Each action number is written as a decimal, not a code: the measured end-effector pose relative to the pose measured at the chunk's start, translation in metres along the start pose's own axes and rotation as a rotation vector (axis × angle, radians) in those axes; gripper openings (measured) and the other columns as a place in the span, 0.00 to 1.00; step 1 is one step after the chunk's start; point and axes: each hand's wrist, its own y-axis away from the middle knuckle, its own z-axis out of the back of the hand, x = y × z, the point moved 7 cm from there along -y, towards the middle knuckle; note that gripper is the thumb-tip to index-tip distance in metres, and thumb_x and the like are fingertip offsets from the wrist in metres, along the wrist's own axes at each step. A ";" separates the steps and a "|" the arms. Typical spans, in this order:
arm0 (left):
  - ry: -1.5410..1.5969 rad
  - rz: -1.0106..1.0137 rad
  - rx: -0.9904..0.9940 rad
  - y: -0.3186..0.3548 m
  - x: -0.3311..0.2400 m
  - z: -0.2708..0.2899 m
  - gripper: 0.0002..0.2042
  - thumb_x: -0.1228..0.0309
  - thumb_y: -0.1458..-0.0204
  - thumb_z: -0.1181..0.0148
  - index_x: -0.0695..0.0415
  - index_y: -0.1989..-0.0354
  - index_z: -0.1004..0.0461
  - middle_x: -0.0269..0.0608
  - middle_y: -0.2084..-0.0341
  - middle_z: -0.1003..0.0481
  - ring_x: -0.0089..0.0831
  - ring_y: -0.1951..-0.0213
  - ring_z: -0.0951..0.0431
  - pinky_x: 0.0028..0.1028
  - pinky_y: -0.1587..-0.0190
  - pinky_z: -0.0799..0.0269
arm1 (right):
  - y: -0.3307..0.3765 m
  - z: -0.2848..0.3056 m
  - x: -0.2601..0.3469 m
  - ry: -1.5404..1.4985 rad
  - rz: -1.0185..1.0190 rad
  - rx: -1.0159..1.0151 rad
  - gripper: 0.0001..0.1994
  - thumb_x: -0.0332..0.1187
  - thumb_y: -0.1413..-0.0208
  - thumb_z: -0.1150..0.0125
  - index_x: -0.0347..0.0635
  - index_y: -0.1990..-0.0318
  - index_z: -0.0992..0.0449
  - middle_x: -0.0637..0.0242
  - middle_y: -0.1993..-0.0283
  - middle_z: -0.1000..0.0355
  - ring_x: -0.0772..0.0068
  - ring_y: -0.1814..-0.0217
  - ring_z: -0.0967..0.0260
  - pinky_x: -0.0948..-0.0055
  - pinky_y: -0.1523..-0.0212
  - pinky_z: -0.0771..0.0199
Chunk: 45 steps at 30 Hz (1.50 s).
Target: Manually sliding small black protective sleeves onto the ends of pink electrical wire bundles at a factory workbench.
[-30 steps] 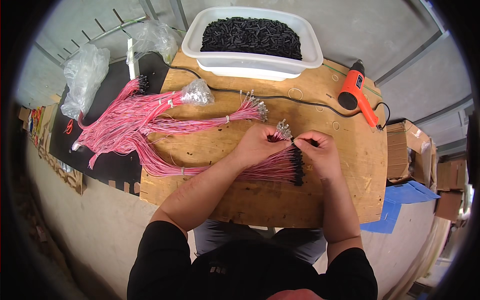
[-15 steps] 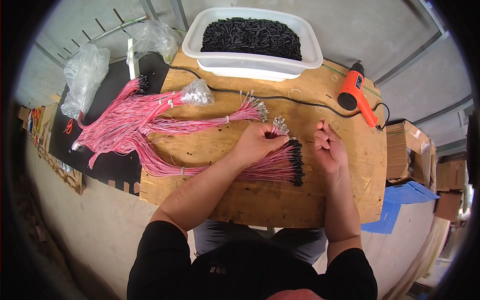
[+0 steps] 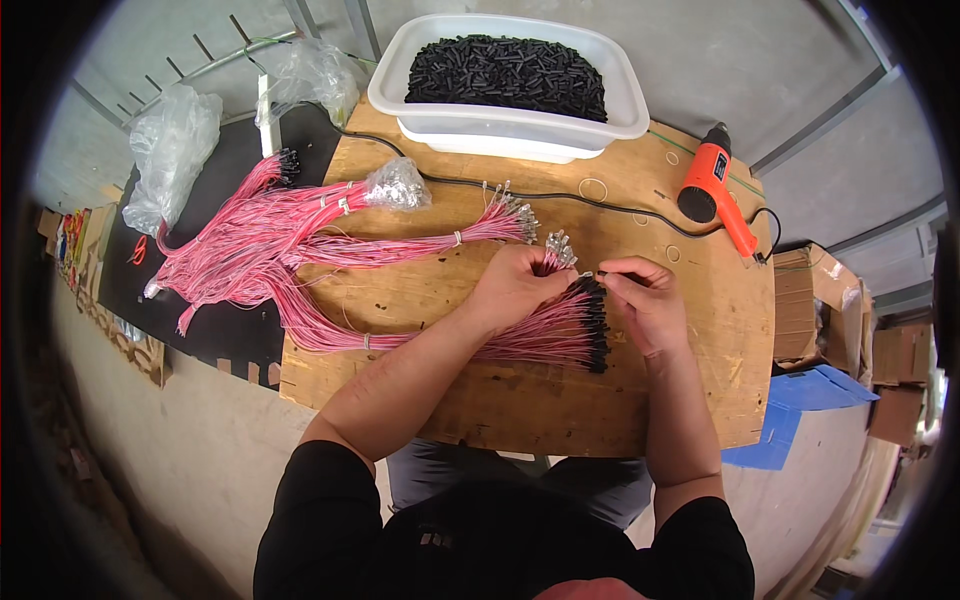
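My left hand is closed around a bunch of pink wires, whose clear and silvery tips stick out past the fingers. Close to its right, my right hand pinches a small black sleeve between thumb and fingertips, a short way from those tips. Beneath the left hand, other pink wires fan out on the table, ending in a row of black sleeves. A tied bundle of pink wires with bare silvery ends lies farther back.
A white tub of loose black sleeves stands at the back of the wooden table. An orange heat gun lies at the right, its black cable crossing the tabletop. Plastic bags and more wires are at the left.
My right hand has turned and moved slightly left toward the wire tips; a black sleeve now shows at its fingertips. My left hand has stayed in place.
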 end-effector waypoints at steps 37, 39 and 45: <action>-0.029 0.010 0.019 0.002 -0.005 0.000 0.08 0.71 0.43 0.33 0.66 0.69 0.20 0.27 0.78 0.24 0.13 0.73 0.32 0.21 0.72 0.34 | 0.004 -0.007 0.010 0.211 0.282 0.030 0.07 0.15 0.45 0.35 0.33 0.60 0.18 0.65 0.59 0.20 0.80 0.58 0.26 0.79 0.53 0.25; -0.039 0.010 0.028 0.002 -0.005 -0.001 0.08 0.71 0.43 0.33 0.66 0.68 0.20 0.28 0.78 0.24 0.13 0.73 0.32 0.21 0.72 0.33 | 0.004 -0.009 0.012 0.209 0.316 0.054 0.07 0.15 0.46 0.35 0.33 0.60 0.18 0.64 0.58 0.20 0.80 0.57 0.26 0.79 0.53 0.26; -0.017 -0.010 0.010 0.002 -0.005 -0.001 0.09 0.72 0.42 0.34 0.64 0.72 0.22 0.29 0.79 0.26 0.14 0.76 0.31 0.20 0.74 0.36 | 0.006 -0.015 0.017 0.198 0.221 0.006 0.08 0.16 0.45 0.35 0.34 0.58 0.18 0.67 0.59 0.21 0.82 0.58 0.27 0.80 0.54 0.27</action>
